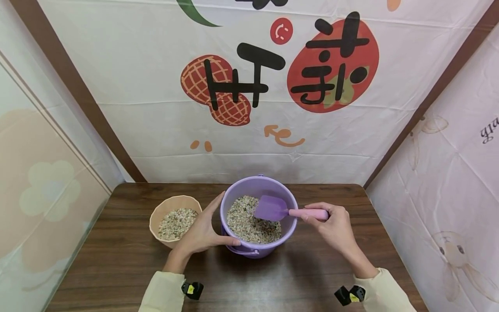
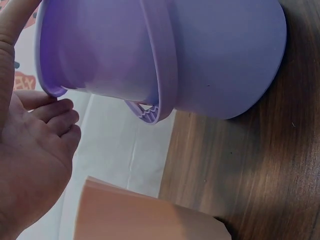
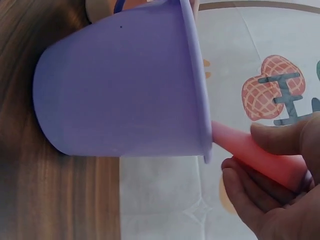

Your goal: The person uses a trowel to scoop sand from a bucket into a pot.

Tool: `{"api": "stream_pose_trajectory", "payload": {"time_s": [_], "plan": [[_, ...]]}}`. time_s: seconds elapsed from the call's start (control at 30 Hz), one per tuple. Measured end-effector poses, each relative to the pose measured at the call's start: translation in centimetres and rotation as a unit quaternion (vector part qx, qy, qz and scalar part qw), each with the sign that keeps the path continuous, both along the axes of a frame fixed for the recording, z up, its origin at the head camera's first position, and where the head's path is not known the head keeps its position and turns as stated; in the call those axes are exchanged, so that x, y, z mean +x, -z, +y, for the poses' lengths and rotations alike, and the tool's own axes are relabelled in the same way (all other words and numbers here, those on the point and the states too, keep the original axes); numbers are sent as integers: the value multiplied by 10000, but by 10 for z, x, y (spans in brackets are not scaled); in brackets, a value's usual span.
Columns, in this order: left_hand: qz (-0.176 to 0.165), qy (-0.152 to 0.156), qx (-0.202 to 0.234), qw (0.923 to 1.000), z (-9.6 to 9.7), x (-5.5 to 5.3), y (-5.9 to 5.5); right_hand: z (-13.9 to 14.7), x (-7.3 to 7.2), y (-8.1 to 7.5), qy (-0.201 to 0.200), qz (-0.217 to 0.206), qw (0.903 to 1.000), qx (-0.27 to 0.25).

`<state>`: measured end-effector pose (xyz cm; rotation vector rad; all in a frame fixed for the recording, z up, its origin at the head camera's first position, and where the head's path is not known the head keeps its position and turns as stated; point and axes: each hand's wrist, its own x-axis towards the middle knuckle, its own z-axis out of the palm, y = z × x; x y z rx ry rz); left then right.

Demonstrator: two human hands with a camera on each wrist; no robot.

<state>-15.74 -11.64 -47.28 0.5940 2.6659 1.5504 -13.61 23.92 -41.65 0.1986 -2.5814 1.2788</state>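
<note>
A purple bucket (image 1: 253, 189) holds loose speckled gravel (image 1: 245, 223). My left hand (image 1: 204, 232) grips its left side, with the thumb over the near rim and the fingers along the outside. In the left wrist view a fingertip touches the bucket's rim. My right hand (image 1: 331, 223) holds a small shovel by its pink handle (image 3: 265, 160), thumb on one side and fingers curled on the other. The shovel's purple blade (image 1: 270, 209) lies inside the bucket, over the gravel, and its handle crosses the right rim.
Left of the bucket stands a peach faceted pot (image 1: 175, 203), also holding gravel; my left wrist passes in front of it. The bucket's bail handle (image 2: 162, 55) hangs down its side. Printed cloth walls (image 1: 156, 143) enclose the brown wooden table (image 1: 113, 247) at the back and both sides.
</note>
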Motion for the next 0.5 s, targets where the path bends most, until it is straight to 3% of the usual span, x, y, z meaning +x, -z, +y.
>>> {"api": "stream_pose_trajectory", "payload": {"time_s": [0.5], "plan": [[14, 62, 105, 9999, 0, 0, 0, -16, -21, -21, -549, -212, 9946, 852]]}}
